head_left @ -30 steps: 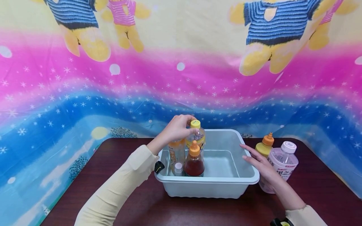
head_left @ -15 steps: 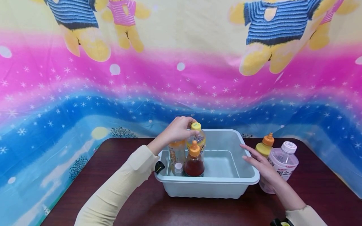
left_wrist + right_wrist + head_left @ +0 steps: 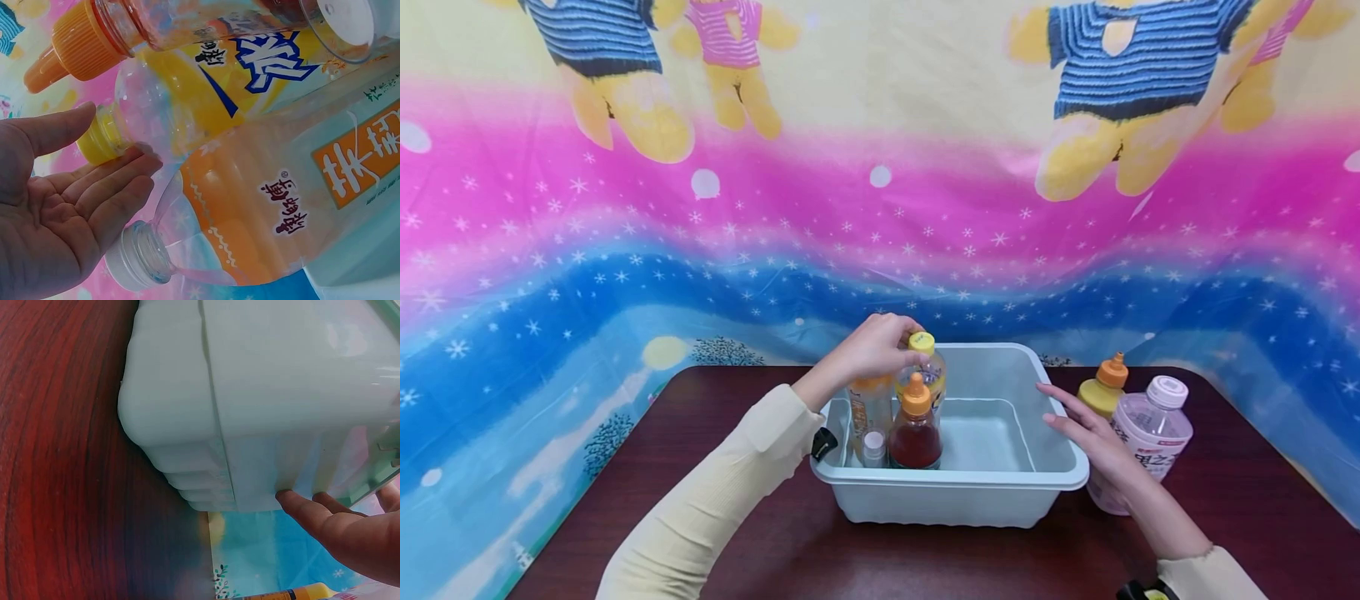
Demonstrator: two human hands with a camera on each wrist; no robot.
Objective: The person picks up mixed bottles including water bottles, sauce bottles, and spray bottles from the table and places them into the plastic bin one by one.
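Observation:
My left hand (image 3: pixel 880 346) pinches the neck of a clear drink bottle (image 3: pixel 169 106) just below its yellow cap (image 3: pixel 921 342). That bottle stands in the left part of a pale grey-green plastic basin (image 3: pixel 958 500). Around it in the basin are an orange-labelled drink bottle (image 3: pixel 250 200) with a white cap, a dark red bottle (image 3: pixel 915 442) with an orange nozzle cap, and a small white-capped clear bottle (image 3: pixel 873 450). At the basin's right wall, my right hand (image 3: pixel 1097 442) grips the rim, thumb side over it and fingertips (image 3: pixel 287 499) against the outer wall.
Right of the basin stand a yellow squeeze bottle (image 3: pixel 1099 393) with an orange nozzle and a large pink-labelled bottle (image 3: pixel 1153 425), partly behind the right hand. All rest on a dark red wooden table (image 3: pixel 760 542). A printed cloth (image 3: pixel 880 233) hangs behind the table.
The left hand and the yellow-capped bottle have sunk slightly and shifted a little to the right in the basin. The right hand and basin have stayed in place.

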